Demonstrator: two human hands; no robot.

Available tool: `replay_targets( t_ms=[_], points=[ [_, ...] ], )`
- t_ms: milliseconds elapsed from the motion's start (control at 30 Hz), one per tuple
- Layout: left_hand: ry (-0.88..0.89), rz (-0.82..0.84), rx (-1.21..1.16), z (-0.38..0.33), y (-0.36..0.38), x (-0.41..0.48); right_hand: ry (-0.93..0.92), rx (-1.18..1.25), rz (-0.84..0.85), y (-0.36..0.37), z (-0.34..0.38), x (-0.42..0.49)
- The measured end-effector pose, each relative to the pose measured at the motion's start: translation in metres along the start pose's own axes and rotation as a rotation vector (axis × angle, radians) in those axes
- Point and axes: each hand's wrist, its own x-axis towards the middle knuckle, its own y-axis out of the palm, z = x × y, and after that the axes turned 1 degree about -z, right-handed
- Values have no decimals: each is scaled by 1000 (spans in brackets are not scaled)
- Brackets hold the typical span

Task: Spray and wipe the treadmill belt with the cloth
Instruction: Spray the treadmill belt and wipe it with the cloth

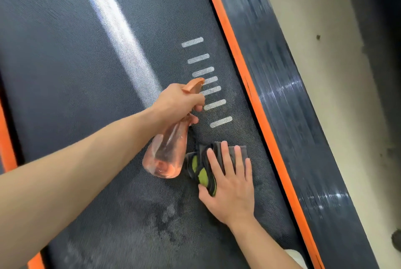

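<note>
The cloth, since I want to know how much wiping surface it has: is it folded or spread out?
Folded. The cloth lies bunched in layers on the belt, grey with green patches showing, under the flat right hand.

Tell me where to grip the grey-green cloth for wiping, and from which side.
Flat from above, palm on its top: the cloth lies folded and low on the belt, no edge raised. The right hand presses it so; the spray bottle in the left hand crowds its left.

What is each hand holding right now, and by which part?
Left hand grips the spray bottle at its neck. Right hand lies flat on the cloth, not gripping.
</note>
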Motion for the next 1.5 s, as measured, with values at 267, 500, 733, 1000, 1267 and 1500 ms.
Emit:
replay_targets(
  t_ms=[267, 500, 733, 1000, 1267, 1500],
  points=[
    [1, 2, -24, -22, -17, 16, 231, 75, -61, -11, 37, 76],
    [6, -116, 14, -44, -22, 41, 261, 27, -88, -8, 46, 92],
    [-22, 16, 81, -43, -37, 34, 248, 14, -142, -5, 46, 93],
    [-44, -6, 151, -17, -55, 10, 241, 11, -151, -6, 48, 93],
    [-48, -45, 136, -10, -70, -6, 138, 14, -87, -10, 43, 78],
    [-69, 62, 200, -4, -58, -21, -292, 33, -5, 3, 76, 25]
  ],
)
